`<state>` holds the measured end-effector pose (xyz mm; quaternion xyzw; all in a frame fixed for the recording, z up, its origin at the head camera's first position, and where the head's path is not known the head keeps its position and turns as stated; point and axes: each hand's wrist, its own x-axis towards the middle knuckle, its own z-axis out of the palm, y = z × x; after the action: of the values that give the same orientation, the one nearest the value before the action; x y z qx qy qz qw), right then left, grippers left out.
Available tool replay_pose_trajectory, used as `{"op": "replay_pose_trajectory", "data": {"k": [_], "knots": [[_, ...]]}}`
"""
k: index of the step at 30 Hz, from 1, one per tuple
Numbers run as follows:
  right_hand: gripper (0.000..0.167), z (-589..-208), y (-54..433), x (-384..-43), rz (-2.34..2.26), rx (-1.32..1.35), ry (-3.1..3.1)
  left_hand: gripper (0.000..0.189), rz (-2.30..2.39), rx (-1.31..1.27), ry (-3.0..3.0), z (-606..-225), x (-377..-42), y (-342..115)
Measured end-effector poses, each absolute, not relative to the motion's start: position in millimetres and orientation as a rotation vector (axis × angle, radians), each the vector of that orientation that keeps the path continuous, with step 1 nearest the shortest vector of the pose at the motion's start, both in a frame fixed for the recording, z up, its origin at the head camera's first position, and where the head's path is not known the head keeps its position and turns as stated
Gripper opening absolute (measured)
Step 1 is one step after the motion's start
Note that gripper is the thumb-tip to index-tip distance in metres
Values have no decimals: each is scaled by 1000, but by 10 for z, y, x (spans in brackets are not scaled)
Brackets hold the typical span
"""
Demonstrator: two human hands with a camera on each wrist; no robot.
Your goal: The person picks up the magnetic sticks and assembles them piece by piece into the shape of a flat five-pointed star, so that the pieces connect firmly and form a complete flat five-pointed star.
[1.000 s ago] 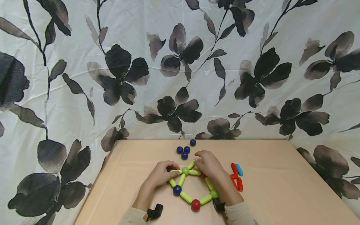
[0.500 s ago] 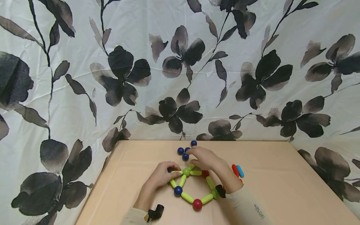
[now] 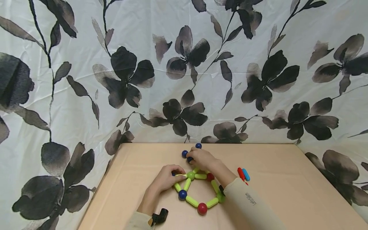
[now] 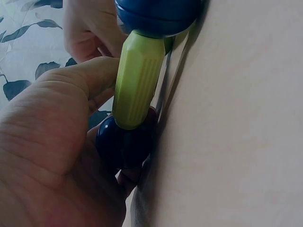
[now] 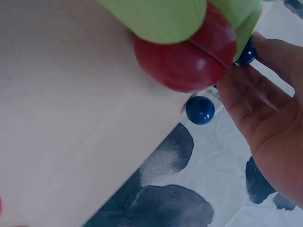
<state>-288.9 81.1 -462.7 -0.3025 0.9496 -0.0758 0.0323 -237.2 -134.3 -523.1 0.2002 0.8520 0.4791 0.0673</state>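
A frame of lime-green rods (image 3: 192,201) joined by coloured balls lies on the table. My left hand (image 3: 165,179) grips its far-left corner, its fingers around a blue ball (image 4: 124,144) with a green rod (image 4: 138,80) running from it. Another blue ball (image 3: 182,195), a green ball (image 3: 191,175) and two red balls (image 3: 202,209) join other rods. Beyond the frame, my right hand (image 3: 202,159) reaches into the loose blue balls (image 3: 185,154). In the right wrist view, its thumb and fingers pinch one blue ball (image 5: 246,53), partly hidden by the frame.
Red rods (image 3: 241,173) and a blue rod (image 3: 245,174) lie right of the frame, partly behind my right sleeve. One loose blue ball (image 3: 198,145) sits at the back edge of the table (image 3: 287,191). A floral cloth (image 3: 218,73) hangs behind.
My right hand has moved from above the frame's far side, away and to the left, onto the loose blue balls, and has taken hold of one. My left hand has stayed at its corner.
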Motion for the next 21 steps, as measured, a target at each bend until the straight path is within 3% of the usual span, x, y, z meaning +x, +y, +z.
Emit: {"op": "replay_pose_trajectory", "data": {"k": [6, 15, 21], "knots": [[25, -4618, 808, -2873, -209, -908, 2913, 6, 1447, 604, 2565, -5204, -2371, -1336], [27, -4480, 1215, -2861, -769, -596, 2848, 5, 1430, 589, 2587, -5199, -2380, -1339], [26, -4626, 1371, -2901, -809, -689, 2684, 5, 1431, 586, 2578, -5217, -2375, -1342]]}}
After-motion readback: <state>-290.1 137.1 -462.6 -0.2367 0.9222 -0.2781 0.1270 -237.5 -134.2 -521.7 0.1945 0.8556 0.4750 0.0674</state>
